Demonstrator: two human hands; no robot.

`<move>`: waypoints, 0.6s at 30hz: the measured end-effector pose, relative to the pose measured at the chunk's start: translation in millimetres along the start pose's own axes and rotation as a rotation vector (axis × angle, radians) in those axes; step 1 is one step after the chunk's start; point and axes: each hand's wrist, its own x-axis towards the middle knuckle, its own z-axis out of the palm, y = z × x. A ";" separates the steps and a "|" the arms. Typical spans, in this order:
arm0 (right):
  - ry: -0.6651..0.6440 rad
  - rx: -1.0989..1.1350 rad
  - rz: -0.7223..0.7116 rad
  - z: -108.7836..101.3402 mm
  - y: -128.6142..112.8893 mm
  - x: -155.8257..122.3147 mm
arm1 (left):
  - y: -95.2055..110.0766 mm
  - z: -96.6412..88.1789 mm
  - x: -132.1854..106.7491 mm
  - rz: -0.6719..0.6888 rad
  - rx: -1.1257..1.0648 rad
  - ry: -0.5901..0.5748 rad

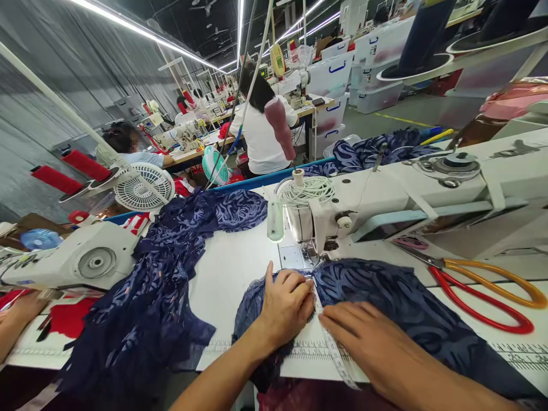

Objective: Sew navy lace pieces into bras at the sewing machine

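Nearest the camera, the right hand (363, 337) lies flat and open, palm down on the lace cloth (398, 297), with its fingers stretched towards a narrow white tape (338, 357) and gripping nothing. Just beside it, the left hand (286, 302) is half curled, knuckles up and fingertips pressed onto the same cloth; it cannot be seen whether it pinches a fold. The cloth is navy, thin and patterned with wavy leaf shapes. It lies spread on the white table (231, 268) and runs up to the needle foot (311, 252) of the sewing machine (428, 194). A ruler scale (299, 349) is printed along the table's front edge, its figures too small to read. To the right, well apart from the hands, lie scissors (483, 288) with one orange loop and one red. On the head of the smooth cream machine sit a coil of white cord (306, 189) and a small tube lamp (275, 220). A heap of the same navy lace (171, 268) tumbles off the table's left side, beside a second machine (77, 260) and another person's hand (17, 319). Beyond stand a round white wire fan (143, 185) and red thread spools (71, 171). Farther back a person in a white shirt (259, 134) sits at another table, with white plastic bins (338, 71) with blue handles behind.
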 end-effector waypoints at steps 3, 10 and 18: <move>0.027 0.084 -0.063 -4.4 -15.7 -16.5 | -1.5 -5.2 1.8 -0.041 -0.057 -0.029; -0.090 0.012 0.227 -25.7 27.4 29.0 | 28.5 -14.5 -4.1 0.020 0.070 -0.045; -0.195 0.071 0.318 1.9 49.4 57.9 | 50.6 9.3 -40.5 0.074 -0.016 0.000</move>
